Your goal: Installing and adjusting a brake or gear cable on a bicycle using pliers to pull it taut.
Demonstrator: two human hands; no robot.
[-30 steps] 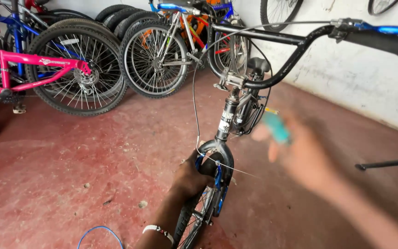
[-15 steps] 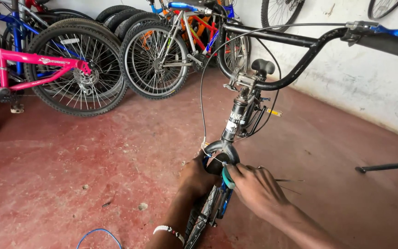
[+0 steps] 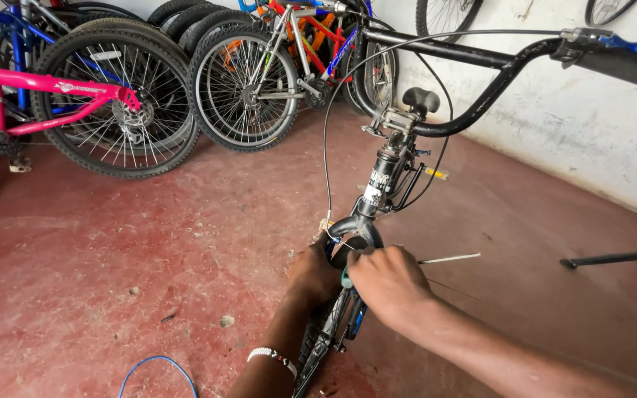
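Observation:
A black bicycle stands before me, its handlebar (image 3: 481,55) up at the top right and its fork crown (image 3: 355,228) in the middle. My left hand (image 3: 315,274) grips the front brake area at the top of the front wheel (image 3: 318,346). Just to its right, my right hand (image 3: 388,284) is closed around a teal-handled tool (image 3: 346,280), with the tool's tip at the brake. A brake cable (image 3: 326,147) loops from the handlebar down to the fork. A beaded bracelet (image 3: 274,357) sits on my left wrist.
A pink bicycle (image 3: 46,96) and several other bikes lean at the back left. A white wall (image 3: 591,140) runs along the right. A black stand leg (image 3: 617,258) lies on the red floor at right, a blue wire loop (image 3: 152,365) at bottom left.
My right hand came down from mid-air with the teal tool to the fork crown beside my left hand. The view has shifted slightly closer.

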